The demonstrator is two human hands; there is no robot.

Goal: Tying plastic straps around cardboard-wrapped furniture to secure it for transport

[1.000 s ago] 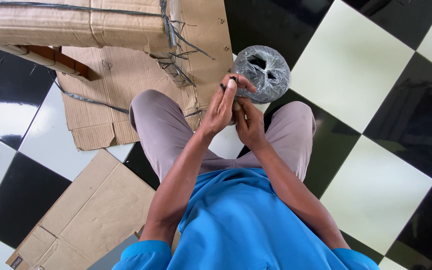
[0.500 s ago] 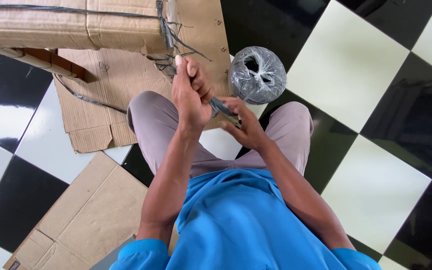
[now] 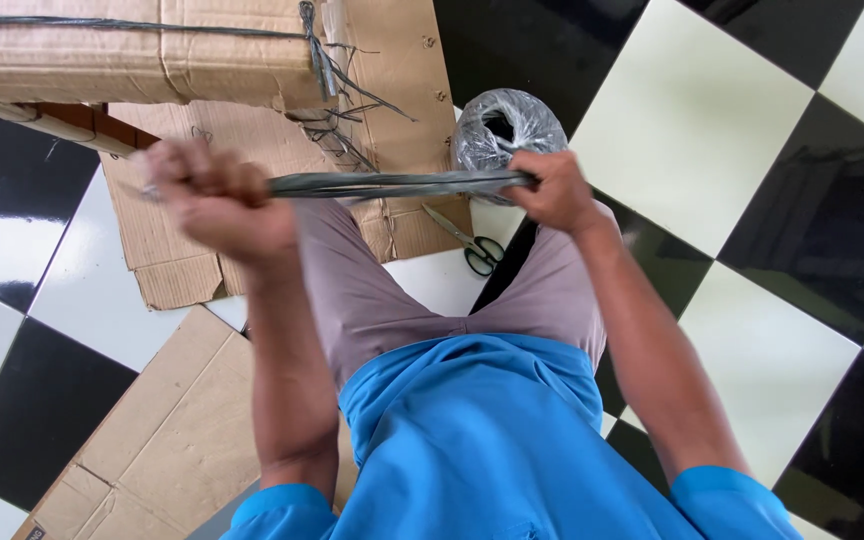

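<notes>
Head view: the left hand (image 3: 220, 200), blurred, and the right hand (image 3: 555, 190) are each closed in a fist around one end of a dark grey strap (image 3: 392, 184), held apart so that it runs taut and level above the knees, apparently to straighten it. Just beyond the right hand a film-wrapped spool (image 3: 505, 128) stands on the checkered floor (image 3: 712, 120), scissors (image 3: 467, 243) lie between the knees, and a brown strap-bound carton (image 3: 142, 50) rests at upper left over flattened cardboard (image 3: 182, 420).
</notes>
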